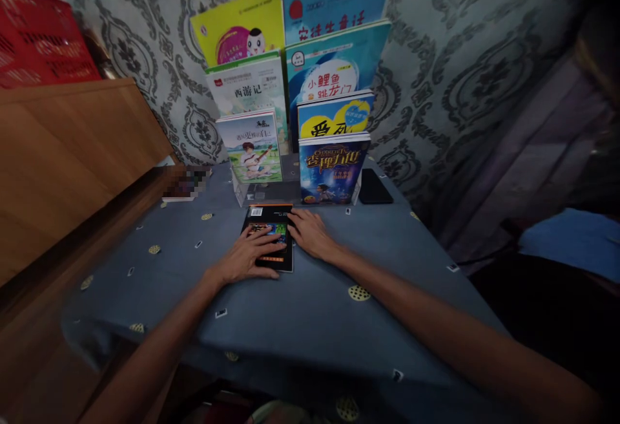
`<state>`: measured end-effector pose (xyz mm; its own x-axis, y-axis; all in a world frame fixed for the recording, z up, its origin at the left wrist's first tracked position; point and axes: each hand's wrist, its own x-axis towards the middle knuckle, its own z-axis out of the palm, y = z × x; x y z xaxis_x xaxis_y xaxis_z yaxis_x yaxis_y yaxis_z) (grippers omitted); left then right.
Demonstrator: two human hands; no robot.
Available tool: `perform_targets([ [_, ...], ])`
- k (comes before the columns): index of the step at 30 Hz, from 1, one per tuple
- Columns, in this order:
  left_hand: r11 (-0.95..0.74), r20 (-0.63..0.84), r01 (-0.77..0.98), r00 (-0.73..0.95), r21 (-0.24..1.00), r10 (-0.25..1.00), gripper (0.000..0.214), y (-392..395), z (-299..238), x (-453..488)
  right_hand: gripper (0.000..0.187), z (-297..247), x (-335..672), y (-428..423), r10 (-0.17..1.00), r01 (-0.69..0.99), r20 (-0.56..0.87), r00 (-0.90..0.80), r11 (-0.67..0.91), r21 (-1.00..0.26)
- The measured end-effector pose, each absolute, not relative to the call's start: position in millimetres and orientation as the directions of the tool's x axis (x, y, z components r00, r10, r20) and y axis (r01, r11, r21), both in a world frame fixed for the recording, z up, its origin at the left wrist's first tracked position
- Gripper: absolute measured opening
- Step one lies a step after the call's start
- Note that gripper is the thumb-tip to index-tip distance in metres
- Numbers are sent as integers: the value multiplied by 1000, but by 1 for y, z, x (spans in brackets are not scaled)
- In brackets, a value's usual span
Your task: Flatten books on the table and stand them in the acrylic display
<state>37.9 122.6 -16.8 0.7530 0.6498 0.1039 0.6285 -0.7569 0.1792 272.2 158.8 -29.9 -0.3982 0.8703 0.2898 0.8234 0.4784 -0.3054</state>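
A dark book (268, 217) with an orange band lies flat on the blue-grey tablecloth (310, 307), back cover up. My left hand (249, 254) rests on the book's left side with its fingers spread flat across the cover. My right hand (310, 233) lies at the book's right edge, fingers stretched toward its top corner. Just behind the book stands a tiered display rack (290, 178) filled with several children's books, among them a dark blue one (333, 169) at front right and a pale one (252, 147) at front left.
A black phone (375, 187) lies right of the rack. A wooden cabinet (62, 159) stands along the left, with a red crate (39, 36) on top. Patterned wallpaper is behind. A blurred small object (186, 185) sits at the table's far left. Dark furniture fills the right.
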Motion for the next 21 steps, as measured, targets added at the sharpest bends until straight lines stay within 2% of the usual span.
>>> perform_targets([
  [9,-740,101,637,739,216,666,75,125,-17,38,42,-27,271,158,877,826,264,-401,471,-308],
  [12,-714,123,644,713,274,690,65,127,-16,36,43,-28,272,158,879,824,260,-400,469,-317],
  [16,-624,188,712,598,323,779,54,146,-20,30,43,-28,274,161,881,812,249,-401,468,-349],
  [21,-498,268,832,436,244,859,51,185,-27,27,42,-29,282,171,863,784,265,-431,503,-364],
])
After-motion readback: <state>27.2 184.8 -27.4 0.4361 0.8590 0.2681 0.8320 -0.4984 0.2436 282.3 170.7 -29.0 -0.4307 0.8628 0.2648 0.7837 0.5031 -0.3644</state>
